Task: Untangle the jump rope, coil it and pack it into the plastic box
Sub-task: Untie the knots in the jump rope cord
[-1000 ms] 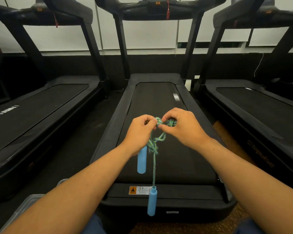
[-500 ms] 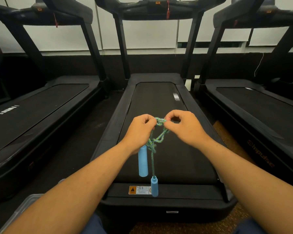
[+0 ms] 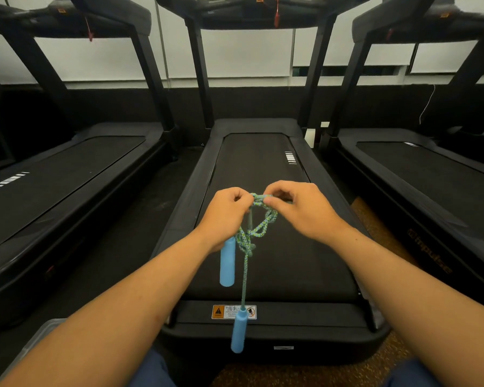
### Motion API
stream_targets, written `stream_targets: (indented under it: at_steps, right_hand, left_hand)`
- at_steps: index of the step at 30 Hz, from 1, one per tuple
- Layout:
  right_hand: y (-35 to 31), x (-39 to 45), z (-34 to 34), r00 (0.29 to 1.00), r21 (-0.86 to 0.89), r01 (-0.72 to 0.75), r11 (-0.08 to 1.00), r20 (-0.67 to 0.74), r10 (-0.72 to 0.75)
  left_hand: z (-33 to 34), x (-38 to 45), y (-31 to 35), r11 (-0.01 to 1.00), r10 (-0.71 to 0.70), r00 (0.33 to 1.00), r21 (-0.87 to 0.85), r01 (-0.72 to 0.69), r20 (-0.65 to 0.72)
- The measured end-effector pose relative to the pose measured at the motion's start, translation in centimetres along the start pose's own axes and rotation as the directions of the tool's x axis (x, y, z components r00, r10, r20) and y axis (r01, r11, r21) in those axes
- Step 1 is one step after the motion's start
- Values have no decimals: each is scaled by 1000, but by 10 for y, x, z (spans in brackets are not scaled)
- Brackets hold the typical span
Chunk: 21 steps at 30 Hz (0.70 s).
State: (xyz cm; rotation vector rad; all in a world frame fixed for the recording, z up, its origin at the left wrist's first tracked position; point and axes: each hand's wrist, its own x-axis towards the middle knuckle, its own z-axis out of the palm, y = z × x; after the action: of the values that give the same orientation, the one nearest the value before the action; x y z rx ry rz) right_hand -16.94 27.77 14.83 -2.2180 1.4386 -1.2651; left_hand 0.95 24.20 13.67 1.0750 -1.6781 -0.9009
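A green-and-blue braided jump rope [image 3: 259, 229] hangs knotted between my hands above the middle treadmill. My left hand [image 3: 225, 216] pinches the knot's left side. My right hand [image 3: 299, 209] pinches its top from the right. One blue foam handle [image 3: 227, 262] dangles just under my left wrist. The other blue handle [image 3: 238, 331] hangs lower on a single straight strand. The clear plastic box [image 3: 30, 346] shows only as a corner at the lower left, mostly hidden by my left forearm.
The middle treadmill's black belt [image 3: 266, 174] stretches ahead under my hands, with a warning sticker [image 3: 222, 312] at its near end. Two more treadmills [image 3: 53, 174] [image 3: 430, 174] flank it. Dark floor runs between them.
The tangle has loosened and a longer strand hangs down. The lower handle rose half a second ago and has dropped back down. Both hands stay pinched at the knot.
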Motion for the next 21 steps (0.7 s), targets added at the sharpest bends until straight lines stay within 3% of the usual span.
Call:
stream_targets:
  at_steps: [3, 5, 11, 13, 15, 18, 21]
  right_hand:
    - [6, 1, -4, 988, 381, -154, 912, 44, 148]
    - [7, 0, -4, 982, 481, -187, 857, 77, 171]
    - [0, 0, 0, 997, 114, -73, 991, 10, 72]
    - [-6, 1, 1, 999, -57, -32, 998, 26, 34]
    - [-10, 2, 1, 994, -85, -82, 993, 69, 88]
    - [-7, 6, -2, 951, 192, -307, 932, 97, 293]
    - [0, 7, -5, 927, 525, -362, 770, 115, 357]
  left_hand:
    - [-2, 4, -1, 998, -28, 999, -49, 27, -35]
    - [-2, 4, -1, 998, -33, 999, -56, 31, -31]
    - [-1, 0, -2, 998, 8, 1000, 68, -9, 11]
    - [-1, -1, -2, 996, 11, 1000, 84, -13, 21]
    - [-1, 0, -2, 996, 5, 1000, 92, -7, 26]
    - [0, -1, -2, 995, -5, 1000, 98, 3, 22]
    - [-2, -1, -2, 996, 11, 1000, 88, -12, 15]
